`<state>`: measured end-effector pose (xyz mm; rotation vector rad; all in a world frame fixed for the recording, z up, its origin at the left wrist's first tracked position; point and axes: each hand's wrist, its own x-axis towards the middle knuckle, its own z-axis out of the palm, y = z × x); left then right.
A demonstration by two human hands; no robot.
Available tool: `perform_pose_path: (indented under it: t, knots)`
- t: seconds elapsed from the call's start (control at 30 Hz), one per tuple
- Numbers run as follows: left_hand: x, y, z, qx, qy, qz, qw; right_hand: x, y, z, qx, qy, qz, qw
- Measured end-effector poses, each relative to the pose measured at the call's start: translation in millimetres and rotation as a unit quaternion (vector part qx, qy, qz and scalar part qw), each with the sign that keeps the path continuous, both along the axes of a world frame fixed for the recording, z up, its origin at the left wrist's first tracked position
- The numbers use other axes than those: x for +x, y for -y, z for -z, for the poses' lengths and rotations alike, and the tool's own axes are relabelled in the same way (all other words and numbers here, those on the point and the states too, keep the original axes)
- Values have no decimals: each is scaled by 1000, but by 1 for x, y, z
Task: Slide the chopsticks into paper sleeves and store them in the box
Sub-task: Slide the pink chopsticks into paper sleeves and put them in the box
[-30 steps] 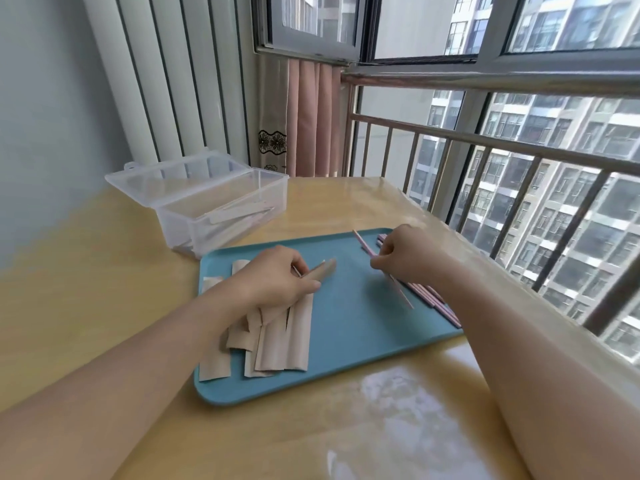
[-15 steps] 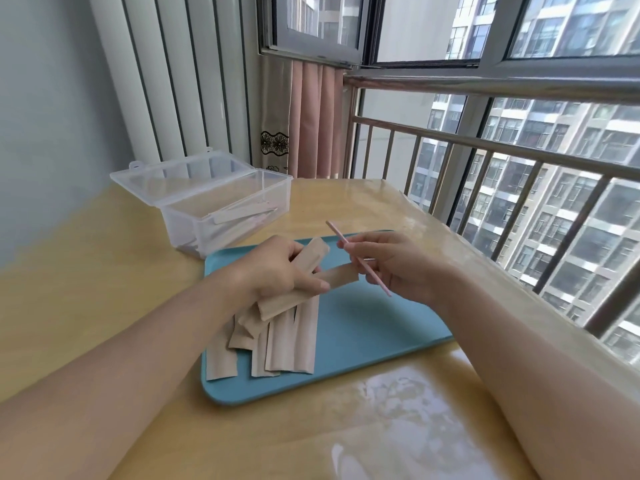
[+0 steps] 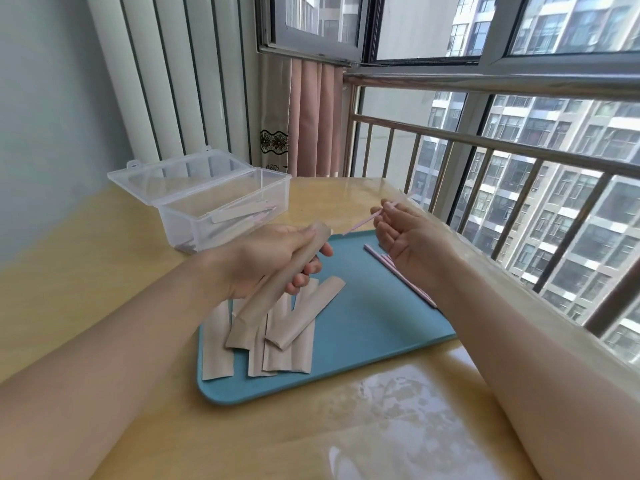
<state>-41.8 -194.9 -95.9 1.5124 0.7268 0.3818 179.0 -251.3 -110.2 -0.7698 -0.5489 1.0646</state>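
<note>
The hands are both raised above the blue tray [image 3: 363, 341], a little apart from each other. The left hand [image 3: 266, 261] has its fingers curled round a brown paper sleeve [image 3: 277, 289], which slants down from the fingertips, its lower end hanging over the loose sleeves below. The right hand [image 3: 408, 237] is turned palm up and pinches a thin pink chopstick [image 3: 367, 221] between thumb and fingers; the stick lies slantwise, its nearer tip pointing toward the open top of the held sleeve without touching it (there is a clear gap between the two).

On the left part of the tray lies a heap of empty paper sleeves [image 3: 277, 341], overlapping one another, one of them lying crosswise on top. Along the right edge of the tray, partly hidden by the right wrist, lie more pink chopsticks [image 3: 398, 275], close side by side.

The tray sits on a pale wooden desk [image 3: 104, 278] under a glossy clear cover. Beyond the tray, to the left, stands a clear plastic box [image 3: 221, 216] with its lid tipped back; inside it several sleeved chopsticks [image 3: 239, 214] lie at a slant. Behind the box are a white ribbed radiator [image 3: 180, 81] and a pink curtain [image 3: 311, 119], and a metal railing [image 3: 485, 143] runs along the window on the right.
</note>
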Motion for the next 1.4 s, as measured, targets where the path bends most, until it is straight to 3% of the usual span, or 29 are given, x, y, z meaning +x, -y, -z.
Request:
perform_pose_path:
  t: [0.5, 0.93, 1.0, 1.17, 1.4]
  knots:
    - [3, 5, 9, 25, -8, 58, 998, -6, 6, 0, -5, 98, -26, 995]
    - [1, 1, 12, 19, -1, 50, 999, -20, 11, 4, -87, 231, -150, 957]
    - [1, 1, 12, 27, -8, 46, 999, -22, 10, 4, -83, 214, -129, 965]
    - [1, 0, 13, 27, -18, 38, 999, -4, 5, -3, -52, 185, 84, 978]
    - [2, 3, 17, 20, -23, 41, 999, -7, 7, 3, -75, 259, -1, 963]
